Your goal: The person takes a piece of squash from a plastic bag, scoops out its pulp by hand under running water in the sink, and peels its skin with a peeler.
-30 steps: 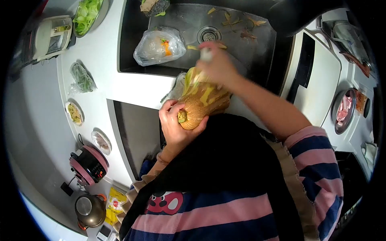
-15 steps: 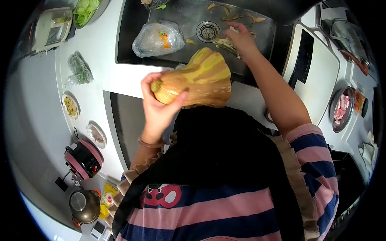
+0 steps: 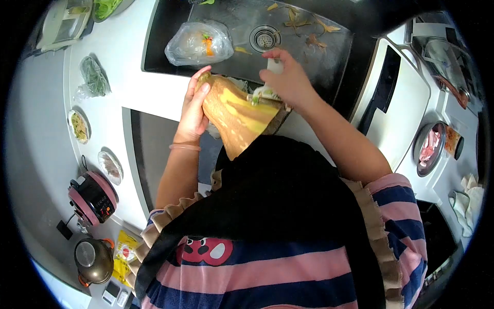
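My left hand (image 3: pixel 194 110) is wrapped round the stem end of a butternut squash (image 3: pixel 231 116), held tilted at the near edge of the sink. Yellow strips on its tan skin show where peel has come off. In my right hand (image 3: pixel 290 80) is a white peeler (image 3: pixel 275 66), its head against the wide end of the squash. Some pale and green bits sit at the peeler's head, too blurred to tell apart.
Beyond the squash lies a dark sink (image 3: pixel 319 67) with a drain (image 3: pixel 265 40), peelings (image 3: pixel 296 20) and a clear plastic bag (image 3: pixel 199 44). A rice cooker (image 3: pixel 95 198) and pot (image 3: pixel 93 261) stand left; a meat bowl (image 3: pixel 430 149) is right.
My right hand has come back from over the sink to the squash with the peeler. My left hand has tipped the squash so its wide end points down toward me.
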The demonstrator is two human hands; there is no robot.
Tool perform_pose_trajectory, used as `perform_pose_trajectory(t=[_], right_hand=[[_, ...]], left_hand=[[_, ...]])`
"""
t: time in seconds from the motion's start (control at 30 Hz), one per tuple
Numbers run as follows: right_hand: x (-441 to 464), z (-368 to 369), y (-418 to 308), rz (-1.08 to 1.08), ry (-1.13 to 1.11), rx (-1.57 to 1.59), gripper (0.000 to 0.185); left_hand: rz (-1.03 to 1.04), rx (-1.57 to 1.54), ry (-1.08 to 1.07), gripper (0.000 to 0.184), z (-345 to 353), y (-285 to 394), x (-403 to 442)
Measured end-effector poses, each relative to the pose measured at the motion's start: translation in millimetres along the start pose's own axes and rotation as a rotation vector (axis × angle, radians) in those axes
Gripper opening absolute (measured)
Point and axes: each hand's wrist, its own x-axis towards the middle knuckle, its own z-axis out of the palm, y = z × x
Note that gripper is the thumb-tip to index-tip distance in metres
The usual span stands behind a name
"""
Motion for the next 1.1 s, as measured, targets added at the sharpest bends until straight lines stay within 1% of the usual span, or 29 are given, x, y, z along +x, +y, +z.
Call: perform_pose_trajectory(t=[0.03,0.07,0.13,0.2,0.23,0.3,0.33,0.4,0.43,0.5,0.53,0.6,0.67,0.7,0.73,0.8,0.87,0.9,0.93,1.0,1.07,1.1], right_hand=[[-6,5,-4,-0.040,0.023,-0.010,0.044],[-13,8,-9,-0.077,0.043,-0.022,0.043],[-21,8,-18,-0.093,0.065,-0.026,0.044],[-24,7,-19,-0.183,0.084,-0.073,0.044],[-16,4,-12,-0.181,0.082,-0.073,0.044],[15,-10,24,-0.020,0.247,-0.149,0.044],[35,-20,59,-0.042,0.336,-0.223,0.042],[40,-36,67,0.061,0.451,-0.015,0.043],[33,-33,58,0.072,0.443,-0.021,0.043],[10,-22,32,0.066,0.240,0.080,0.043],[-3,-9,23,-0.058,0.174,-0.078,0.044],[-19,4,-2,-0.106,0.038,-0.114,0.044],[17,-14,25,0.001,0.157,-0.391,0.043],[32,-28,49,0.020,0.241,-0.402,0.042],[44,-39,70,0.054,0.346,-0.285,0.041],[34,-40,60,0.112,0.390,0.056,0.043],[3,-16,29,0.069,0.219,0.104,0.046],[-10,-5,13,-0.011,0.159,-0.078,0.046],[-20,3,4,-0.124,0.040,-0.072,0.046],[13,-5,21,0.068,0.016,-0.244,0.045],[43,-29,40,0.051,0.160,-0.505,0.044],[45,-32,34,-0.023,0.295,-0.319,0.042]], left_hand=[[-0.002,0.021,0.108,0.042,3,-5,1],[-0.010,0.016,0.118,0.042,5,-8,1],[0.019,-0.031,0.220,0.037,9,-9,3],[0.038,-0.051,0.236,0.034,11,-10,5],[0.047,-0.038,0.225,0.035,8,-12,6],[0.046,-0.025,0.207,0.036,5,-15,5],[0.049,-0.070,0.202,0.035,4,-15,4],[0.060,-0.122,0.200,0.033,5,-15,8],[0.056,-0.117,0.210,0.034,6,-14,5],[0.065,-0.091,0.208,0.036,7,-15,5],[0.063,-0.092,0.207,0.036,7,-16,5],[0.082,-0.070,0.185,0.035,7,-15,4],[0.070,-0.040,0.195,0.035,6,-17,1],[0.080,-0.050,0.187,0.035,5,-18,3],[0.092,-0.065,0.187,0.035,4,-19,4],[0.081,-0.058,0.197,0.034,3,-19,3],[0.088,-0.062,0.176,0.034,1,-21,5],[0.086,-0.062,0.176,0.034,1,-22,6],[0.097,0.002,0.181,0.037,1,-22,5],[0.093,0.075,0.181,0.041,1,-24,-1],[0.084,0.070,0.191,0.041,2,-22,4],[0.098,0.077,0.186,0.041,1,-23,4]])
